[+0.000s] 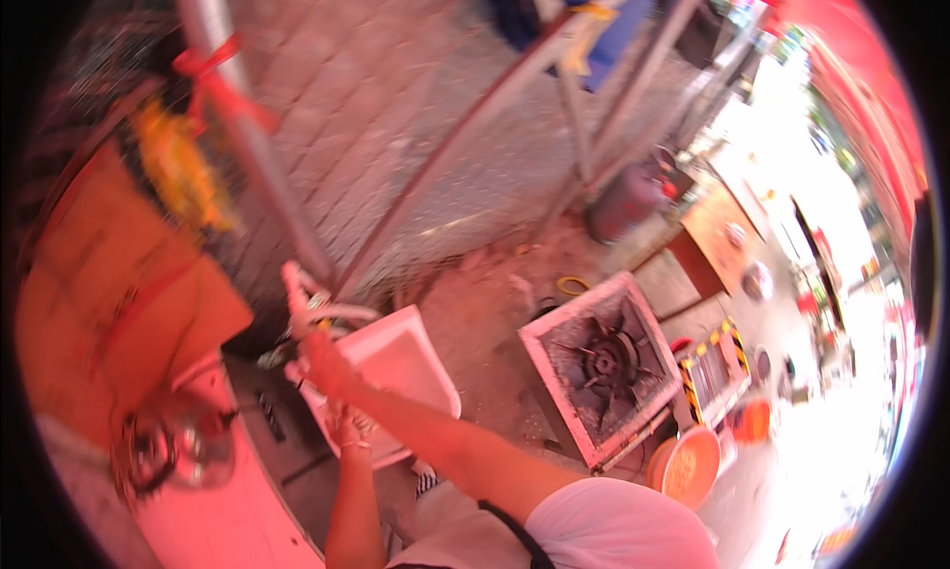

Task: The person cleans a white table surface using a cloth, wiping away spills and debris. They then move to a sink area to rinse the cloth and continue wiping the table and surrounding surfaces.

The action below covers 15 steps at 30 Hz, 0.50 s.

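Observation:
A pale, square-rimmed wash basin (427, 346) stands in front of me, tinted red by the light. My right hand (323, 361) reaches across its near left edge to the tap fittings (320, 309); blur hides whether its fingers grip them. A pale curved spout or hose (352, 313) runs from the fittings over the basin. Below my right hand, my left hand (347, 424), with a band at the wrist, is over the basin's left side. Its fingers are bunched and blurred, and I cannot tell if anything is in them.
Right of the basin stands a square gas burner (608, 361), with an orange bucket (683, 469) beside it. A gas cylinder (627, 201) is farther back. Metal poles (445, 161) rise behind the basin. On the left are a cardboard box (141, 294) and a glass-lidded pot (178, 443) on a table (215, 517).

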{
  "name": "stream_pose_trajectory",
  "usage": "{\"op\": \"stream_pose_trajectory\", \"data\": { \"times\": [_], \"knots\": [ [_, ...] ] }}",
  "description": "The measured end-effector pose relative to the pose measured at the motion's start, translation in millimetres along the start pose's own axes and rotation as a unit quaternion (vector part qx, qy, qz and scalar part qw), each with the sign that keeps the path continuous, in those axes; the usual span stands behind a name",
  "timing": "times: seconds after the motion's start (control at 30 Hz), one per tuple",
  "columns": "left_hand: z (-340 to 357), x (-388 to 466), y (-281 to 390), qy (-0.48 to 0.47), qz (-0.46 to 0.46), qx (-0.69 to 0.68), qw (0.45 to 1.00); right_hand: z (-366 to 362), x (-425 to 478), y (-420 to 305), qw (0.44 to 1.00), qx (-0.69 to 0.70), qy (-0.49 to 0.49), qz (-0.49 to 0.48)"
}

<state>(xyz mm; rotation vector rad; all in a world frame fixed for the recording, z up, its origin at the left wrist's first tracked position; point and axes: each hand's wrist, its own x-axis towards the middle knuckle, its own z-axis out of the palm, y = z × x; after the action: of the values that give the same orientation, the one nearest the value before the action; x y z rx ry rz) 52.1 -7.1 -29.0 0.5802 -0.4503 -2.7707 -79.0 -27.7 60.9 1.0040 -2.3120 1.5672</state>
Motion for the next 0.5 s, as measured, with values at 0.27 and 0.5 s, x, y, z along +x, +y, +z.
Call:
{"op": "stream_pose_trajectory", "data": {
  "times": [0.27, 0.5],
  "knots": [
    [-16, 79, 14, 0.172, -0.011, 0.141, 0.975, -35, 11, -8, 0.979, 0.043, -0.147, 0.136],
    [-35, 121, 31, 0.187, -0.032, 0.2, 0.961, -81, 36, -9, 0.967, 0.13, -0.209, 0.061]
  ]
}}
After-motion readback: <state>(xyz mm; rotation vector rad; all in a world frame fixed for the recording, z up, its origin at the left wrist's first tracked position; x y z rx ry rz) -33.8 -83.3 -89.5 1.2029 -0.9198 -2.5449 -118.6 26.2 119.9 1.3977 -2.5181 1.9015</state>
